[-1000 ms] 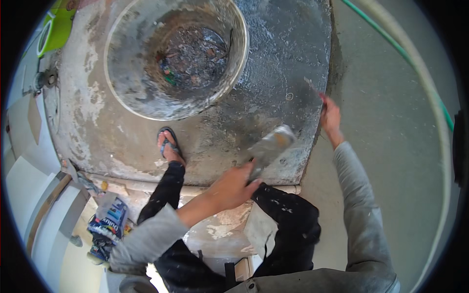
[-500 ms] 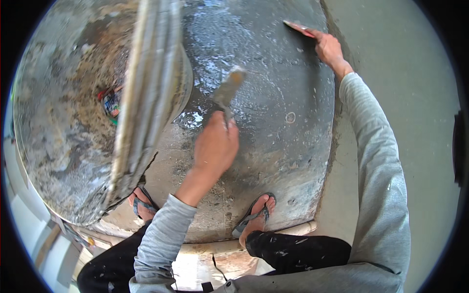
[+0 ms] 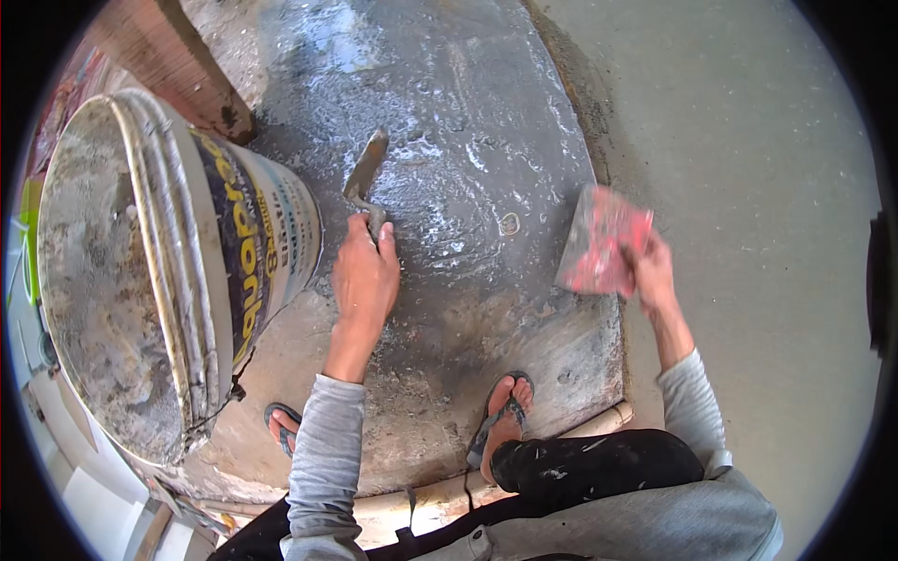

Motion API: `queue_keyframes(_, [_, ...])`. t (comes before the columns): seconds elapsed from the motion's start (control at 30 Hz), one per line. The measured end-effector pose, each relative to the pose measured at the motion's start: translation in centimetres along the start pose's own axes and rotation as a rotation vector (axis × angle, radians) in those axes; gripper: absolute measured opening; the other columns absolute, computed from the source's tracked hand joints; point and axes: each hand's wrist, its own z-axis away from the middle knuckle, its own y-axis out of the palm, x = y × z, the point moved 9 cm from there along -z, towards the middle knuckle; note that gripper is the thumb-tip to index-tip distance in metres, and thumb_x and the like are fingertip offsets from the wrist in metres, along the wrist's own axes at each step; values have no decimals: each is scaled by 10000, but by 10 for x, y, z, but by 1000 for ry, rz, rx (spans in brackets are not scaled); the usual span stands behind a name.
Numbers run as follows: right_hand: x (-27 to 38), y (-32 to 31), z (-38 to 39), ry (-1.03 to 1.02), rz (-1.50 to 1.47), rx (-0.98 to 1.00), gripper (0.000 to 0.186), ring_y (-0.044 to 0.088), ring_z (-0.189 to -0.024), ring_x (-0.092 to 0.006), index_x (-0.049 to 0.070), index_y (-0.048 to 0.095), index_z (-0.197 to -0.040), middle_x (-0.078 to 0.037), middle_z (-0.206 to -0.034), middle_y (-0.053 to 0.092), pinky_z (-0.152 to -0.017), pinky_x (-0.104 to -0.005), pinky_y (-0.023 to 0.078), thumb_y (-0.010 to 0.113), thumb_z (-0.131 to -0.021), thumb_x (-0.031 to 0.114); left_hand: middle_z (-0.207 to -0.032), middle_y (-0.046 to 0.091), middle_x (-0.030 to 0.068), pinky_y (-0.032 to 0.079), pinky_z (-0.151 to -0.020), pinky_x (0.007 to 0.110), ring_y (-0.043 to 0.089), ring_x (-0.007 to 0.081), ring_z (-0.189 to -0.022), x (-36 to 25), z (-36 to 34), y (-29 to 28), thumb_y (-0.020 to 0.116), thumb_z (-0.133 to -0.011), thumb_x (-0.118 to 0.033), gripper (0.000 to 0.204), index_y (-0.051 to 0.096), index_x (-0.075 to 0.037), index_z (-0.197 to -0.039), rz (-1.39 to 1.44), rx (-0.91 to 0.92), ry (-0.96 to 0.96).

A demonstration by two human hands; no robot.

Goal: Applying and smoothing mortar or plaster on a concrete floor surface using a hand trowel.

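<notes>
My left hand (image 3: pixel 365 271) is closed round the handle of a dirty metal trowel (image 3: pixel 367 164), whose blade is over the wet, grey, mottled concrete slab (image 3: pixel 440 131). At the slab's right edge my right hand (image 3: pixel 652 271) grips a red, grime-smeared flat scraper (image 3: pixel 599 243), slightly blurred, held out with its broad face showing. To the left of my left hand a tall dirty white bucket (image 3: pixel 253 252) leans over, its crusted mouth facing left.
A wooden post (image 3: pixel 182 56) stands behind the bucket, with a green container (image 3: pixel 30 234) at the far left. My sandalled feet (image 3: pixel 505 411) are on the slab's near part, by a pale rounded edge. A lower grey floor (image 3: pixel 730 187) runs along the right.
The bucket has gone from upright ahead of me to tilted at the left. The trowel has swung forward and left; the right hand reached up, then came back down with the red scraper.
</notes>
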Motion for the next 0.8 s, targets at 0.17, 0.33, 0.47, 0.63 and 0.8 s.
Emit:
queue_keyframes(0.17, [-133,-19,63,401,-600,-206,312,611,-977,-205,10,517,-1224,-91,-1135,610,-877,-349,524,482,-914,-4,-960,625,239,467,-751,506,612,428,-858,-19,-43,10,478,-938,-260,279,485,-12,-1068,-97,-99,46])
queue_keyframes(0.33, [-146,30,22,358,-688,-328,342,605,-983,-208,-6,501,-1241,-88,-1131,608,-852,-350,519,467,-903,-39,-990,622,216,480,-746,504,625,412,-842,-18,-85,21,458,-944,-280,273,483,-31,-1052,-252,-116,-6])
queue_keyframes(0.47, [-94,51,-61,175,-643,-284,362,613,-959,-202,-19,519,-1227,-96,-1114,614,-839,-331,513,497,-868,-59,-1017,630,202,491,-768,489,632,409,-869,-51,-85,45,463,-940,-278,279,508,-46,-1088,-208,-28,19])
queue_keyframes(0.63, [-42,94,-127,97,-553,-243,329,645,-860,-197,-22,526,-1187,-103,-1049,637,-769,-337,548,494,-866,-86,-972,637,224,493,-745,506,630,421,-847,-94,-69,84,484,-923,-292,292,516,-40,-1068,-109,82,96])
queue_keyframes(0.8, [12,166,-156,143,-843,-84,286,645,-816,-205,6,579,-1112,-95,-963,652,-704,-361,561,541,-845,-89,-946,631,212,498,-719,498,630,422,-813,-112,-56,89,494,-921,-272,260,505,-42,-1041,-67,22,106])
